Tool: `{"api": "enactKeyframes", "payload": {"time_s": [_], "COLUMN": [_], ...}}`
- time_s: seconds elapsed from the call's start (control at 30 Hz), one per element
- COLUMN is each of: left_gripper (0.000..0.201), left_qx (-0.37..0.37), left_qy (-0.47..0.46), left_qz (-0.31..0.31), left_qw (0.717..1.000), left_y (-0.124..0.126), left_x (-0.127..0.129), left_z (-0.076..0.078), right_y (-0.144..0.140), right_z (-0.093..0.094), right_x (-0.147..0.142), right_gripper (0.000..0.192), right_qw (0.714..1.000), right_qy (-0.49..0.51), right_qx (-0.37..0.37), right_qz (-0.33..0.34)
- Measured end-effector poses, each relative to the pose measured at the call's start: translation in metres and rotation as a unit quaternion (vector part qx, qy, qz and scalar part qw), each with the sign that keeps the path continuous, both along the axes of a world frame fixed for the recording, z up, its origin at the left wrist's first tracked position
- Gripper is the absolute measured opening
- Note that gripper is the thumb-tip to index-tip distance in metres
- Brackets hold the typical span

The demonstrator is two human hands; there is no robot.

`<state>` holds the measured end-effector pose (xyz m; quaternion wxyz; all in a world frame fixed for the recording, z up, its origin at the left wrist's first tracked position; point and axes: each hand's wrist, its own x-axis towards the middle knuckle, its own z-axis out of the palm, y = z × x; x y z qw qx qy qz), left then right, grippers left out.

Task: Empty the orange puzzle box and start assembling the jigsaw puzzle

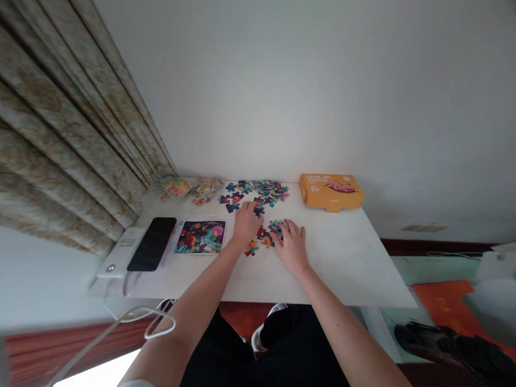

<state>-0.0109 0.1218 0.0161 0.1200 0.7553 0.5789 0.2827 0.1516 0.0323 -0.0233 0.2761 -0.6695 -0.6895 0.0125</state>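
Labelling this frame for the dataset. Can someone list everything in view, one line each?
table: 1, white, centre, against the wall
loose puzzle pieces: many, multicoloured, far middle of the table
joined puzzle pieces: small cluster, orange, red and blue, between the hands
puzzle box: 1, orange, far right of the table
picture card: 1, multicoloured, left of the hands
phone: 1, black, near left of the table
bagged pieces: a couple of clear bags, pastel, far left corner
curtain: 1, beige patterned, left
cable: 1, white, lower left
left hand: 1, palm down on pieces
right hand: 1, palm down on pieces
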Motion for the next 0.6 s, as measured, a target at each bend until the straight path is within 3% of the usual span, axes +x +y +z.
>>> {"api": "enactKeyframes", "payload": {"time_s": [0.1, 0.23, 0.4, 0.5, 0.6], "left_gripper": [0.029, 0.041, 0.051, 0.048, 0.047], "left_qx": [-0.007, 0.025, 0.038, 0.033, 0.029], "left_qy": [0.044, 0.097, 0.139, 0.142, 0.15], "left_qz": [-0.134, -0.207, -0.204, -0.185, -0.16], "left_qw": [0.99, 0.973, 0.968, 0.972, 0.975], "left_y": [-0.04, -0.069, -0.075, -0.074, -0.073], "left_x": [-0.016, -0.041, -0.048, -0.043, -0.04], "left_z": [-0.009, -0.02, -0.026, -0.026, -0.026], "right_y": [-0.001, -0.001, 0.02, 0.049, 0.086], "right_z": [-0.002, -0.004, 0.001, 0.011, 0.022], "right_x": [0.0, 0.003, 0.006, -0.002, -0.022], "right_gripper": [0.036, 0.035, 0.028, 0.022, 0.019], "right_qw": [1.0, 1.0, 0.999, 0.999, 0.996], "right_qy": [0.005, 0.022, 0.041, 0.039, 0.047], "right_qx": [0.011, 0.021, 0.028, 0.022, -0.021], "right_qz": [-0.004, -0.008, 0.0, 0.012, 0.072]}}
